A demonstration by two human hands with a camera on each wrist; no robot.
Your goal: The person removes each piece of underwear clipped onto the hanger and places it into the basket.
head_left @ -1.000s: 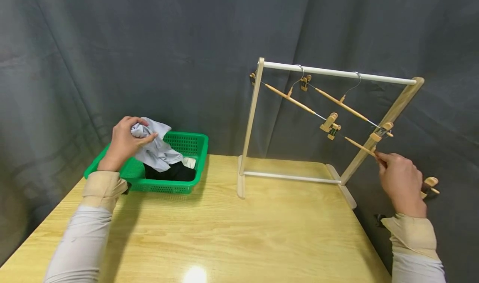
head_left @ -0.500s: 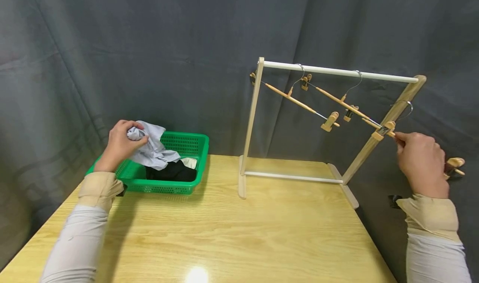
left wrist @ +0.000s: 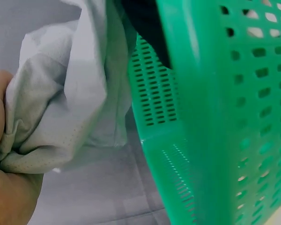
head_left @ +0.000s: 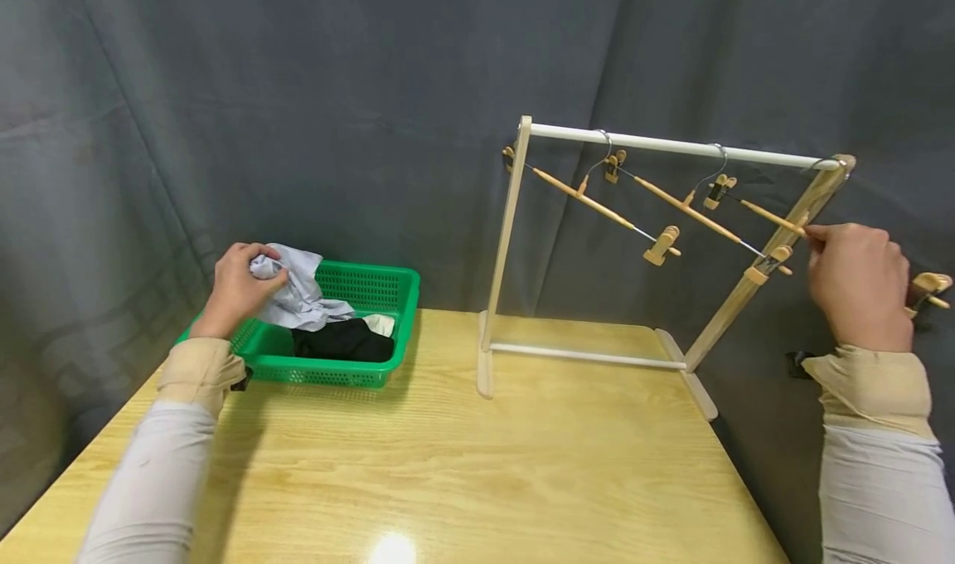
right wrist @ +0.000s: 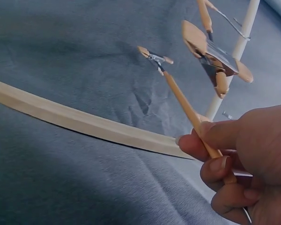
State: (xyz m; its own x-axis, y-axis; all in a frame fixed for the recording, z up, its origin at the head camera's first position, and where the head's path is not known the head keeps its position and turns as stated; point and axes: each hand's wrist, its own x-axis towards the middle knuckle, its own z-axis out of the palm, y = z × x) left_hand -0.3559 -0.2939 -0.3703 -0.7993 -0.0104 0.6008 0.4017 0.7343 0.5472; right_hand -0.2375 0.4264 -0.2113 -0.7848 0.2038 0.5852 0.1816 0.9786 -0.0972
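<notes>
My left hand (head_left: 242, 286) grips a bunched light grey-blue cloth (head_left: 294, 290) over the left part of a green basket (head_left: 321, 371); its lower folds hang into the basket. In the left wrist view the cloth (left wrist: 61, 93) bulges out between thumb and fingers. At the rack's right end my right hand (head_left: 858, 278) holds a wooden clip hanger (head_left: 772, 216) by its bar. The hanger's hook is at the right end of the white top rail (head_left: 686, 146); whether it bears weight there I cannot tell. Fingers curl round the hanger bar (right wrist: 182, 101) in the right wrist view.
Two more clip hangers, one on the left (head_left: 589, 203) and one in the middle (head_left: 686, 207), hang from the rail. Black cloth (head_left: 343, 342) and a small white cloth (head_left: 380, 324) lie in the basket. The wooden table (head_left: 448, 464) meets a grey curtain (head_left: 373, 116) behind.
My right hand has moved right and up with the hanger, bringing its hook to the rail's right end. The left hand has shifted slightly left with the cloth.
</notes>
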